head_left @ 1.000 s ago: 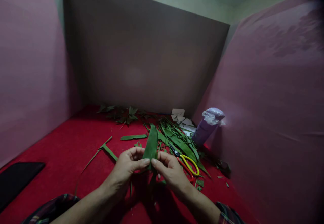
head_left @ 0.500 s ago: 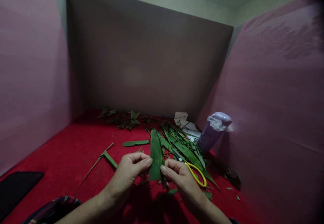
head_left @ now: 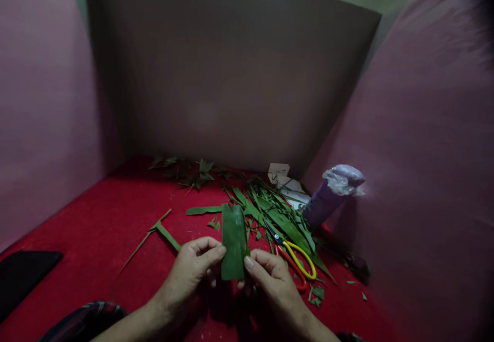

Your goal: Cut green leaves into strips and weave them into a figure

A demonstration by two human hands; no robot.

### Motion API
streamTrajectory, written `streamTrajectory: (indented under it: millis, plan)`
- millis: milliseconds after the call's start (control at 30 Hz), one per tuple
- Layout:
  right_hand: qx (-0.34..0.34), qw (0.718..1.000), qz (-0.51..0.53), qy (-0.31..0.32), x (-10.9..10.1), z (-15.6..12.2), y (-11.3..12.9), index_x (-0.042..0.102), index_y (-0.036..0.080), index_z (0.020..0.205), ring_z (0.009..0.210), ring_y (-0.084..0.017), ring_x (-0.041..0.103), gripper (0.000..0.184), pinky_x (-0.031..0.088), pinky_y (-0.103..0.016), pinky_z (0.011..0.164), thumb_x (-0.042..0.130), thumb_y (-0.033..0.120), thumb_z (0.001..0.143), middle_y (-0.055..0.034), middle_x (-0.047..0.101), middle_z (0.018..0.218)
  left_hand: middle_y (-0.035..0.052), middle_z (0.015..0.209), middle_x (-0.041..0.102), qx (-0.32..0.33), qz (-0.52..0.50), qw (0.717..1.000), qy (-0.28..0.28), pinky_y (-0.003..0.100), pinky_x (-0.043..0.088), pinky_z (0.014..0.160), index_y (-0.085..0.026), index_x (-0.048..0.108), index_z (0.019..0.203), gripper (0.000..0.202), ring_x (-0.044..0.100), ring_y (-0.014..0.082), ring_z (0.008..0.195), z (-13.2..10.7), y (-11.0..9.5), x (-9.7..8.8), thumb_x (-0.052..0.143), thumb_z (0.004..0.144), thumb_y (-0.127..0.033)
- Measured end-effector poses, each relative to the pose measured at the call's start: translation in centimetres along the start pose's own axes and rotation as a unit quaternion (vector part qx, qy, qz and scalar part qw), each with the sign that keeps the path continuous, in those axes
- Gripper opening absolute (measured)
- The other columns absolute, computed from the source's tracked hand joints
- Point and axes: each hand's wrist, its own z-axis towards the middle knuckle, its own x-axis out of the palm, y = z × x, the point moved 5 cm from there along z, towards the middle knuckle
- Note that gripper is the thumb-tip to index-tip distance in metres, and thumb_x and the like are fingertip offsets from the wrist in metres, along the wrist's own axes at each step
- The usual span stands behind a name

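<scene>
The grip of each bare hand is a thumb-and-finger pinch with next to no gap: the left hand has the left edge of a flat, dark green, strap-shaped leaf piece, and the right hand its right edge, both low down. The leaf piece is held above the surface, its long axis running almost straight away from the person, the far end pointing at the back and the square-cut end towards the body; the fingers behind it are partly hidden, so their hold is hard to judge. Just right lie black-bladed scissors with one yellow and one red handle, beside a heap of long green leaves. A forked green stem lies to the left. All this rests on a red, cloth-like surface, with a leaning purple cylinder wrapped in clear plastic at the right. Pink walls flank a dark grey-brown back panel.
</scene>
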Motion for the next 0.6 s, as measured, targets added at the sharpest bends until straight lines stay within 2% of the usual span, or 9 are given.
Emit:
streamTrajectory:
  millis: [100, 200, 367, 467, 600]
  plan:
    - [0.002, 1.0, 0.011, -0.002, -0.1, 0.0, -0.2, 0.055, 0.014, 0.062, 0.046, -0.008, 0.045, 0.039, 0.033, -0.019, 0.046, 0.058, 0.05, 0.075, 0.0008, 0.054, 0.054, -0.0014, 0.051, 0.056, -0.008, -0.037, 0.999, 0.021, 0.02, 0.038, 0.044, -0.015, 0.057, 0.062, 0.023, 0.05, 0.0093, 0.044, -0.2, -0.3, 0.3, 0.065, 0.069, -0.035]
    - [-0.008, 1.0, -0.005, -0.013, -0.2, -0.1, -0.2, 0.054, 0.014, 0.06, 0.046, -0.008, 0.044, 0.04, 0.032, -0.019, 0.046, 0.058, 0.05, 0.076, 0.001, 0.052, 0.052, -0.0019, 0.057, 0.057, -0.012, -0.119, 0.992, 0.045, 0.022, 0.042, 0.051, -0.016, 0.056, 0.065, 0.015, 0.053, 0.0103, 0.05, -0.6, -0.7, 0.6, 0.063, 0.071, -0.028]
    - [-0.018, 0.999, -0.035, -0.023, -0.4, 0.0, -0.3, 0.053, 0.013, 0.061, 0.047, -0.008, 0.043, 0.039, 0.031, -0.019, 0.046, 0.054, 0.048, 0.079, 0.0003, 0.053, 0.053, -0.0045, 0.059, 0.056, 0.011, -0.214, 0.976, 0.031, 0.021, 0.045, 0.057, -0.017, 0.056, 0.064, 0.01, 0.053, 0.0087, 0.055, -0.7, -1.3, 0.2, 0.064, 0.069, -0.021]
    - [-0.017, 0.999, -0.04, -0.022, -0.5, 0.0, -0.4, 0.054, 0.013, 0.062, 0.048, -0.008, 0.043, 0.038, 0.031, -0.019, 0.046, 0.054, 0.047, 0.08, 0.0002, 0.054, 0.054, -0.0033, 0.059, 0.057, 0.003, -0.194, 0.981, 0.029, 0.022, 0.045, 0.057, -0.017, 0.057, 0.064, 0.01, 0.054, 0.0097, 0.054, -0.7, -1.1, 0.4, 0.065, 0.069, -0.022]
    - [-0.025, 0.999, -0.043, -0.012, -0.4, 0.0, -0.4, 0.054, 0.013, 0.062, 0.047, -0.008, 0.041, 0.038, 0.031, -0.02, 0.046, 0.055, 0.047, 0.079, 0.0018, 0.049, 0.053, -0.002, 0.053, 0.057, 0.008, -0.101, 0.995, 0.016, 0.019, 0.038, 0.045, -0.015, 0.058, 0.063, 0.018, 0.048, 0.0075, 0.044, -0.7, -0.5, 0.6, 0.067, 0.068, -0.029]
